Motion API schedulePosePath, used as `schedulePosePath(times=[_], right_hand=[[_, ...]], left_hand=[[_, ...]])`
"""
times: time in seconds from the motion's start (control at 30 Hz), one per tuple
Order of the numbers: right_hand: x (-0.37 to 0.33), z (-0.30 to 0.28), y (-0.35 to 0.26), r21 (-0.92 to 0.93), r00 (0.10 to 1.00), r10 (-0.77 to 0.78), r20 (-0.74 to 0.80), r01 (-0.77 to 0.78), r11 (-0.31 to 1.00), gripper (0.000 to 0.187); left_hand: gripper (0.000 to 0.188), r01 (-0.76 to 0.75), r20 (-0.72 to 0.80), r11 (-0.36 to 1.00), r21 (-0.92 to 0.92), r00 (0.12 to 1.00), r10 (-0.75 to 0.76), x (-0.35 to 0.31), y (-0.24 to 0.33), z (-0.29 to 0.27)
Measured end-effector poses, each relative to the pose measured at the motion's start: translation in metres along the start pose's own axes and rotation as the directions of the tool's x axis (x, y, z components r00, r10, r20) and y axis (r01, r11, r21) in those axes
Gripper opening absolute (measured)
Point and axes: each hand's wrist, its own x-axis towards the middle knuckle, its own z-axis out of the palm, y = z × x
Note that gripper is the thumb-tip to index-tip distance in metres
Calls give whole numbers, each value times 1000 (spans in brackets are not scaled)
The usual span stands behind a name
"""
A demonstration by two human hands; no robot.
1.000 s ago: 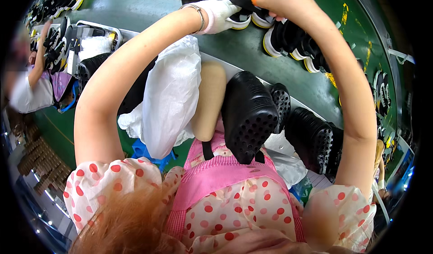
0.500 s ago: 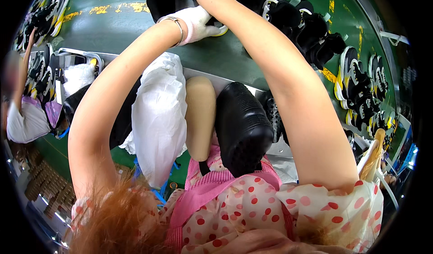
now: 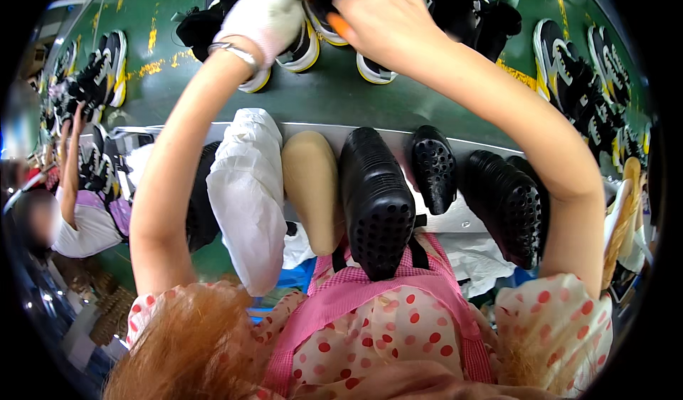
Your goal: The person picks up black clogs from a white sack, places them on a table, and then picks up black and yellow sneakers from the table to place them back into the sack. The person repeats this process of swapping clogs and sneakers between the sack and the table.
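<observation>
At the top of the view, a black sneaker with a white and yellow sole [image 3: 329,17] stands on a green surface between my two hands. My left hand [image 3: 265,22], in a white glove with a bracelet at the wrist, has its fingers closed at the left side of this sneaker. My bare right hand [image 3: 390,22] curls its fingers at the sneaker's right side. Something orange [image 3: 342,27] covers or sits at a fingertip of this hand. Both hands are slightly blurred, and the sneaker's upper end is cut off by the frame.
Closer to me stand a white-wrapped form [image 3: 249,194], a beige form [image 3: 310,187] and several black forms with dimpled ends [image 3: 377,194]. More sneakers [image 3: 562,66] stand along the green surface [image 3: 192,91]. Another person [image 3: 89,215] works at the far left.
My hands were together near the top, arms crossing close; now they are apart, on either side of a sneaker. My view has shifted, revealing more black forms at right.
</observation>
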Motion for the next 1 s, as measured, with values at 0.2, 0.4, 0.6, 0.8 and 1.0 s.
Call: schedulePosePath(times=[0.2,0.4,0.6,0.8,1.0], right_hand=[[-69,41,49,-45,933,-3,360,21,999,36],[-70,28,79,-106,950,94,299,-65,992,23],[-104,8,141,-284,934,260,244,-187,940,26],[-133,9,155,-254,905,338,260,-273,928,36],[-162,-59,105,-202,992,98,73,-82,976,36]], left_hand=[[52,668,586,741,-70,629,-511,37,36,59],[64,716,551,414,-562,697,-458,10,6,39],[64,624,467,441,-645,779,-419,-24,-1,26],[51,542,370,518,-662,837,-403,-15,28,32],[56,553,507,620,-557,817,-273,-5,25,104]])
